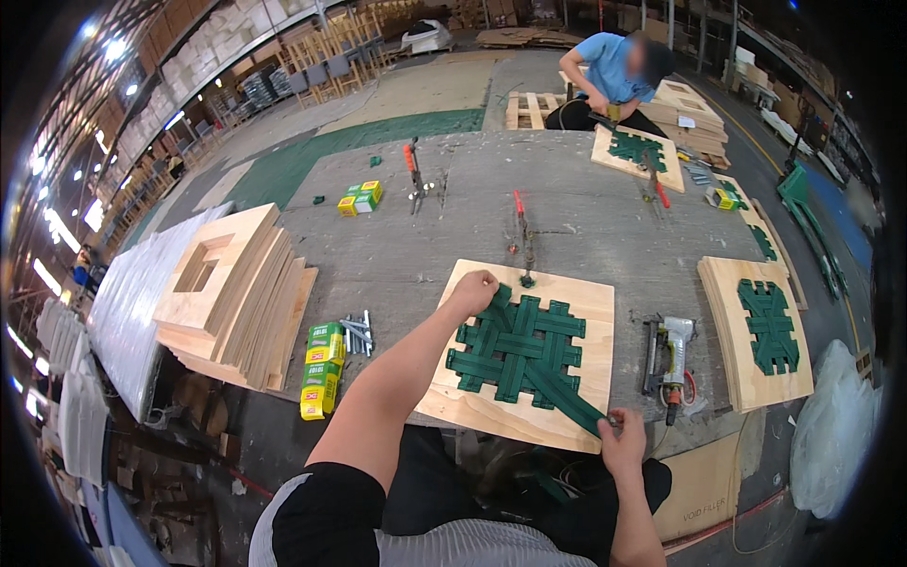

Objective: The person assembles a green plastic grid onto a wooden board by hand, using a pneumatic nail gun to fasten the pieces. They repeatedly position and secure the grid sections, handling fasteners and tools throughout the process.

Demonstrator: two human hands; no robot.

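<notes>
A square plywood panel (590, 354) lies in front of me, with green webbing straps (518, 348) woven over its middle. One loose green webbing strap (567, 397) runs diagonally across the weave toward the panel's near right corner. My right hand (624, 441) is closed on its end there. At the panel's far left part, my left hand (475, 291) pinches a green strap end that stands up from the weave. Whether both ends belong to one strap, I cannot tell. Just beyond the panel's far edge stands a red-handled toggle clamp (525, 248). A pneumatic staple gun (675, 354) lies right of the panel.
Stacked wooden frames (213, 283) stand at left, beside yellow-green boxes (322, 370) and staple strips (356, 333). A finished-looking webbed panel (767, 331) tops the right stack. More boxes (360, 197) and a clamp (413, 175) sit farther back. Across the table, a person (614, 80) works on another panel (669, 170).
</notes>
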